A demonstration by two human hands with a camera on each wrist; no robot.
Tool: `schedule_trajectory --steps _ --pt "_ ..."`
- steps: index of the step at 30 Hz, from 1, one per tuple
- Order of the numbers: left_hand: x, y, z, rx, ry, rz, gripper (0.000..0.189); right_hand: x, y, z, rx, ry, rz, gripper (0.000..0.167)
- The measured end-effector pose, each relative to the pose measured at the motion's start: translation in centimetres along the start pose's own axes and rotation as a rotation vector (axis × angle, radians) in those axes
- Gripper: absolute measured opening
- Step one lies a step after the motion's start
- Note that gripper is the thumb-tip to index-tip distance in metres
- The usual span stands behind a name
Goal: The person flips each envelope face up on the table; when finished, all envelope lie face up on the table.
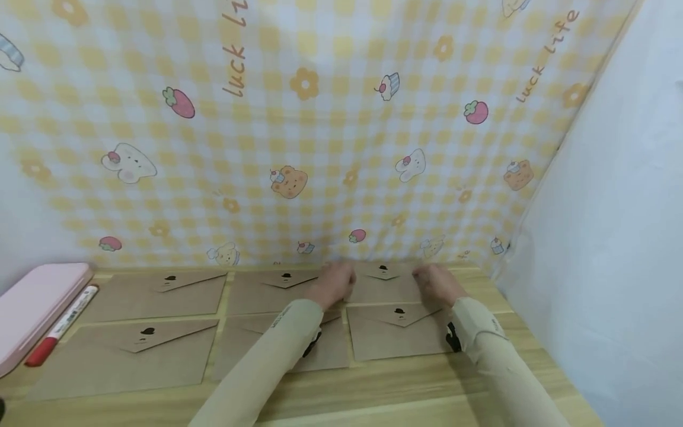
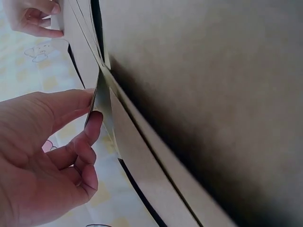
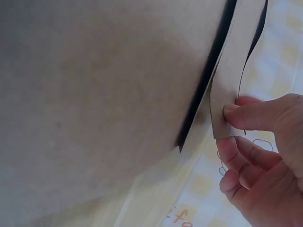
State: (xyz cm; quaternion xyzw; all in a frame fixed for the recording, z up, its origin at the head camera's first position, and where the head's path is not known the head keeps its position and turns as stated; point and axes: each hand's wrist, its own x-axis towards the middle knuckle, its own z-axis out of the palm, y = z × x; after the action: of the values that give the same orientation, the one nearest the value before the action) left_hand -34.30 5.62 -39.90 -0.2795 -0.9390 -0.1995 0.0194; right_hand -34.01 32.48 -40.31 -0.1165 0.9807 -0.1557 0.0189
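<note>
A brown kraft envelope [image 1: 381, 284] with a small black hat print lies at the back right of the wooden table. My left hand [image 1: 337, 281] pinches its left edge between thumb and forefinger, as the left wrist view shows of the hand [image 2: 52, 151]. At the opposite edge, my right hand [image 1: 439, 282] holds the right corner; thumb and fingers of that hand [image 3: 260, 146] pinch it in the right wrist view. Just in front lies another envelope [image 1: 397, 338], under the right forearm. To the left, a back middle envelope [image 1: 256, 296] sits beside my left hand.
A front middle envelope [image 1: 283, 347] is partly hidden by my left forearm. Two more, a back left envelope [image 1: 160, 299] and a front left envelope [image 1: 128, 362], lie near a red-capped marker [image 1: 64, 323] and a pink case [image 1: 42, 308]. A yellow checked cloth [image 1: 341, 136] hangs behind.
</note>
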Motion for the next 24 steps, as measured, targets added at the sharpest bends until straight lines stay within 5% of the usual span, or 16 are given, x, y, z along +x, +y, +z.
schedule_trajectory --steps 4,14,20,24 --pt "-0.1 0.2 0.0 0.008 -0.031 -0.029 0.047 0.0 -0.1 0.0 -0.011 -0.005 0.008 0.046" --pt "0.7 0.0 0.7 0.223 -0.105 -0.094 0.032 1.1 -0.5 0.9 -0.149 -0.016 0.060 0.043" --pt "-0.4 -0.9 0.5 0.053 -0.060 -0.105 0.028 0.9 -0.2 1.2 -0.134 -0.004 0.021 0.030" --pt "-2.9 -1.7 -1.9 -0.088 -0.009 -0.072 0.023 -0.1 0.7 0.6 -0.020 0.084 -0.065 0.027"
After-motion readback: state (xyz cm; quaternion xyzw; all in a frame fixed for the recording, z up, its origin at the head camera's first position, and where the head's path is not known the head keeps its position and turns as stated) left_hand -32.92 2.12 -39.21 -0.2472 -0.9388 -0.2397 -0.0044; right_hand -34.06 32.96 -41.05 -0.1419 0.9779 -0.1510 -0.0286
